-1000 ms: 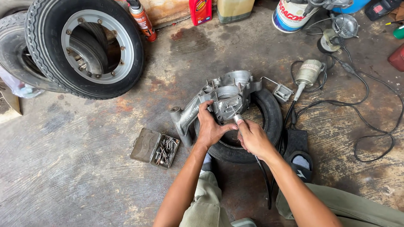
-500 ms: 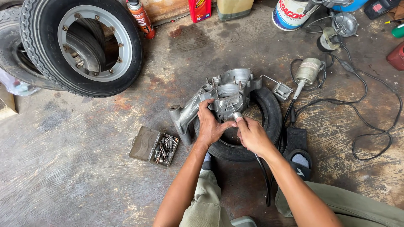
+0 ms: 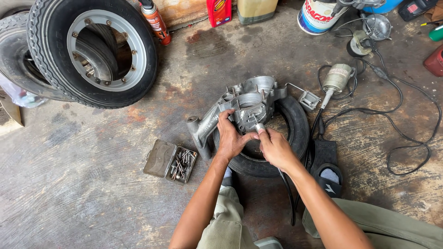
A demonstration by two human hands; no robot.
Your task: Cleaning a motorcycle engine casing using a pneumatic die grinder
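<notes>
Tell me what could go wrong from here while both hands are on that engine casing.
1. The metal casing only rests on the small tyre; the left hand steadies it, so it may rock or slip off.
2. The right hand holds a thin tool close to the left hand's fingertips; a slip could nick them.
3. The black cable loops beside the knee and could snag.
</notes>
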